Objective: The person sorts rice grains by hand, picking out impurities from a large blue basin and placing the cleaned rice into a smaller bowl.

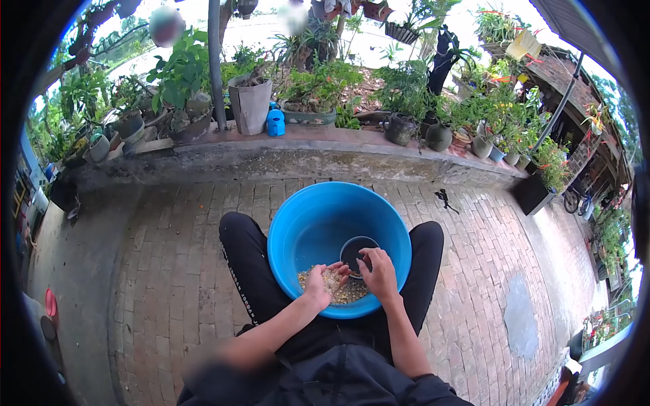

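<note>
A blue plastic basin (308, 223) sits between my legs, with a layer of yellowish and brown grains (349, 292) along its near side. Cupped palm up over that layer is my left hand (318, 287), holding a small heap of pale grains. A small round bowl (353, 249) with a dark inside stands in the basin, towards its right wall. My right hand (380, 272) is above the near right part of this bowl, fingers bent and thumb close to the fingertips. Whatever it pinches is too small to make out.
Brick paving (169, 271) surrounds my legs. Ahead runs a low concrete ledge (305, 162) carrying potted plants, a tall grey planter (250, 105) and a blue container (275, 123). At the right stands a dark square planter (531, 195). A pink object (51, 302) is at the far left.
</note>
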### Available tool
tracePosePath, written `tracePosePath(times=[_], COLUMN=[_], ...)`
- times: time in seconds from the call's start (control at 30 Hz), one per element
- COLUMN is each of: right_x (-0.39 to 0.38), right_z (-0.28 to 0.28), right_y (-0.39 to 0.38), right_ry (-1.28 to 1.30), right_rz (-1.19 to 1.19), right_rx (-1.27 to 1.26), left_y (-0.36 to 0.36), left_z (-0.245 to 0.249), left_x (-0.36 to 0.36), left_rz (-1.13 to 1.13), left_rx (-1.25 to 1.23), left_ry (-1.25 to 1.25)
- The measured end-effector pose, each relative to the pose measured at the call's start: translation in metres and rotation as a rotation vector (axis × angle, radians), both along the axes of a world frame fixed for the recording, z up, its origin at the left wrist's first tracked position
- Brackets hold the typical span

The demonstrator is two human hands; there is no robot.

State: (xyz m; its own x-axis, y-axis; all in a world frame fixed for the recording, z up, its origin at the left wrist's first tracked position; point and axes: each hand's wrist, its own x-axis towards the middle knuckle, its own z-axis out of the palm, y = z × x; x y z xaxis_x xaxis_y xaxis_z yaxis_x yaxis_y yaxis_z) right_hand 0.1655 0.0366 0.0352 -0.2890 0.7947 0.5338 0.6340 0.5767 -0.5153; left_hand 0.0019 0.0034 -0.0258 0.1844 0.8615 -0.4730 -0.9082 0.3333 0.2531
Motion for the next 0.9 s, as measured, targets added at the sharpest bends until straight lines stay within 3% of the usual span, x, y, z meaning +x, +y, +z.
tracePosePath(times=[0.17, 0.33, 0.5, 0.9], right_x=[0.009, 0.027, 0.03, 0.034], right_z=[0.012, 0.034, 0.02, 0.029], right_y=[-0.019, -0.055, -0.059, -0.046], right_ry=[-0.116, -0.235, -0.388, -0.477], right_rz=[0.119, 0.434, 0.466, 0.531], right_rx=[-0.095, -0.567, -0.388, -0.516], left_y=[0.001, 0.007, 0.011, 0.021], left_z=[0.003, -0.002, -0.005, -0.013], left_x=[-0.001, -0.002, -0.001, 0.002], left_rz=[-0.02, -0.004, 0.009, 0.021], left_rx=[-0.005, -0.032, -0.035, -0.031], left_ry=[-0.042, -0.045, -0.062, -0.025])
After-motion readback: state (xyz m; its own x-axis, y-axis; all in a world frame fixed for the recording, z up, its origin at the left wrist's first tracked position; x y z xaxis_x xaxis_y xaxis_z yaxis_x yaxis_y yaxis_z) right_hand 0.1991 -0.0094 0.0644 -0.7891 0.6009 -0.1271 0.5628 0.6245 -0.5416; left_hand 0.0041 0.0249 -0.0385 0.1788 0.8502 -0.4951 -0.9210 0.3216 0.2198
